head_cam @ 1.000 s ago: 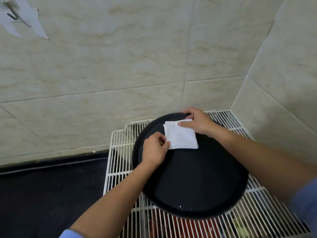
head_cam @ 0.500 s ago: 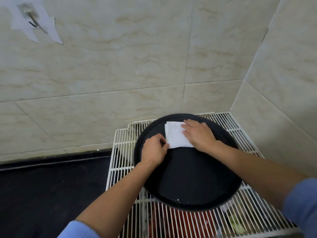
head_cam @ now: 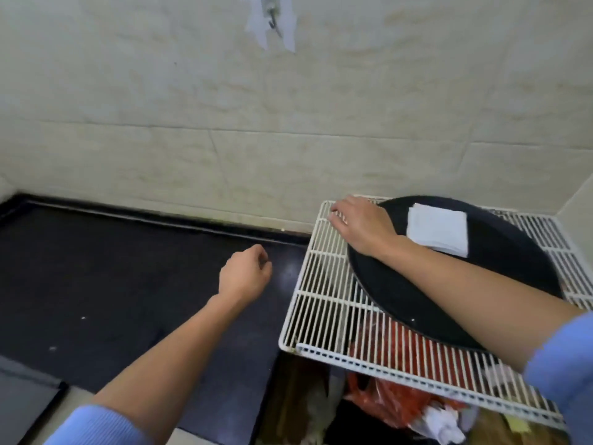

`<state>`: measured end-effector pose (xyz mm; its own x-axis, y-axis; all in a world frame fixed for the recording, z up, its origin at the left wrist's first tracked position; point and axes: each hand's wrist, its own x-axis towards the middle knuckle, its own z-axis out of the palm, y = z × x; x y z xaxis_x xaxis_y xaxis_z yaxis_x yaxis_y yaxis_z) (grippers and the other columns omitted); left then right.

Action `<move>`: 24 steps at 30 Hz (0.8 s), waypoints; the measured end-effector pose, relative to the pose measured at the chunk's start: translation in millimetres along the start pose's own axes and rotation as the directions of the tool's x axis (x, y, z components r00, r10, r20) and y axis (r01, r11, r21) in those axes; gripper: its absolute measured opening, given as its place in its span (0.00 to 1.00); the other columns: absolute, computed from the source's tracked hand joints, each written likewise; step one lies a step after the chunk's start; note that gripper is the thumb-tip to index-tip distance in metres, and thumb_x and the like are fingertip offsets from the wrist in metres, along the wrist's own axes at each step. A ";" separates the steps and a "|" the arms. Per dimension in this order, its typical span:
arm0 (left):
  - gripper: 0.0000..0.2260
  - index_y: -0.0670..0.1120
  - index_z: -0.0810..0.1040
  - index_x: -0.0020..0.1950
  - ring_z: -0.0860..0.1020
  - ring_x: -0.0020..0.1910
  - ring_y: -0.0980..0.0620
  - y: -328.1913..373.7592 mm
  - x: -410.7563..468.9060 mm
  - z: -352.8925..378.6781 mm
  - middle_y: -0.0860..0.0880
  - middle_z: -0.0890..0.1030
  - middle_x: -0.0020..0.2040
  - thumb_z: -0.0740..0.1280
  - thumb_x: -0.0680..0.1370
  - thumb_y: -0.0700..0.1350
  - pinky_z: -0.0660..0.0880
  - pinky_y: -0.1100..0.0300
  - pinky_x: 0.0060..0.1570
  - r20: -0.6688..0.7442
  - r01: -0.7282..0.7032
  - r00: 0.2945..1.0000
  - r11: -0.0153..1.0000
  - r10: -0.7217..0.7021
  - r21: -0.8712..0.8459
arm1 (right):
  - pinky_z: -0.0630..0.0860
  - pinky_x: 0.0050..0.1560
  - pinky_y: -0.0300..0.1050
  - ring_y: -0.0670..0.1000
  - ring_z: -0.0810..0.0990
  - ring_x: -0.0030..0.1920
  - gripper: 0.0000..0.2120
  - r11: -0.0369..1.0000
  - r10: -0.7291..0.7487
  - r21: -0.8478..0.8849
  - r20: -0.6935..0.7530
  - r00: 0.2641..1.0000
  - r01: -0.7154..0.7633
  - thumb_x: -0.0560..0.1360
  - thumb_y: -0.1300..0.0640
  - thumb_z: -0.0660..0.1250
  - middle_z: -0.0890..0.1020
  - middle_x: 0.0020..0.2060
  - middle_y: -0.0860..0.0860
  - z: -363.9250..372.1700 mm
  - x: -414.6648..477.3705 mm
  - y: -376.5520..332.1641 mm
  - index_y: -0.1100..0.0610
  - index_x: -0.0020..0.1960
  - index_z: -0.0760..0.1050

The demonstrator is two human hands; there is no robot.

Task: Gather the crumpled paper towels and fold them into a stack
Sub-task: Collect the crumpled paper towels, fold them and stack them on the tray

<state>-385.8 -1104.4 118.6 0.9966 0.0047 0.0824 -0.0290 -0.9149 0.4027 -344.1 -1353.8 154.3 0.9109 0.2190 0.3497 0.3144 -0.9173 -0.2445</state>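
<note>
right forearm crosses black tray beside folded towels.

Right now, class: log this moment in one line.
towels: folded, on tray | left hand: empty, over counter | right hand: on rack

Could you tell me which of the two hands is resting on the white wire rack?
The right hand: its fingers lie on the far left corner of the wire rack, beside the black tray. The left hand hovers over the dark counter, loosely curled.

Single head view, looking forward-down from above, close over wire rack, facing tiled wall.
</note>
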 end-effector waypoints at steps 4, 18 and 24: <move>0.07 0.50 0.76 0.52 0.78 0.48 0.46 -102.7 -34.9 -39.0 0.50 0.81 0.48 0.64 0.76 0.50 0.74 0.56 0.42 0.060 0.138 0.987 0.982 -0.146 0.126 | 0.74 0.50 0.50 0.56 0.78 0.55 0.14 0.991 -0.128 0.048 0.114 0.985 0.123 0.79 0.46 0.57 0.80 0.54 0.51 41.4 7.8 -102.3 0.52 0.57 0.76; 0.10 0.48 0.76 0.54 0.78 0.52 0.44 -482.2 -184.8 -219.2 0.46 0.80 0.52 0.62 0.76 0.48 0.76 0.54 0.48 -0.054 0.445 0.891 0.840 -0.451 0.311 | 0.73 0.46 0.49 0.55 0.78 0.52 0.14 0.913 -0.394 0.065 0.406 0.825 0.403 0.80 0.45 0.56 0.79 0.54 0.50 214.2 36.2 -501.5 0.50 0.59 0.73; 0.11 0.46 0.76 0.56 0.78 0.54 0.42 -577.3 -200.8 -241.0 0.44 0.80 0.54 0.62 0.76 0.48 0.75 0.54 0.49 -0.052 0.534 0.839 0.803 -0.542 0.265 | 0.75 0.47 0.50 0.55 0.79 0.52 0.14 0.859 -0.494 0.103 0.424 0.759 0.502 0.79 0.45 0.56 0.79 0.54 0.50 260.5 70.7 -606.7 0.50 0.58 0.74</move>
<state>-587.8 -479.9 89.2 0.8478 0.5205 -0.1014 0.5299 -0.8387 0.1256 -400.8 -695.1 91.8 0.6492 0.7606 0.0028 0.7546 -0.6436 -0.1278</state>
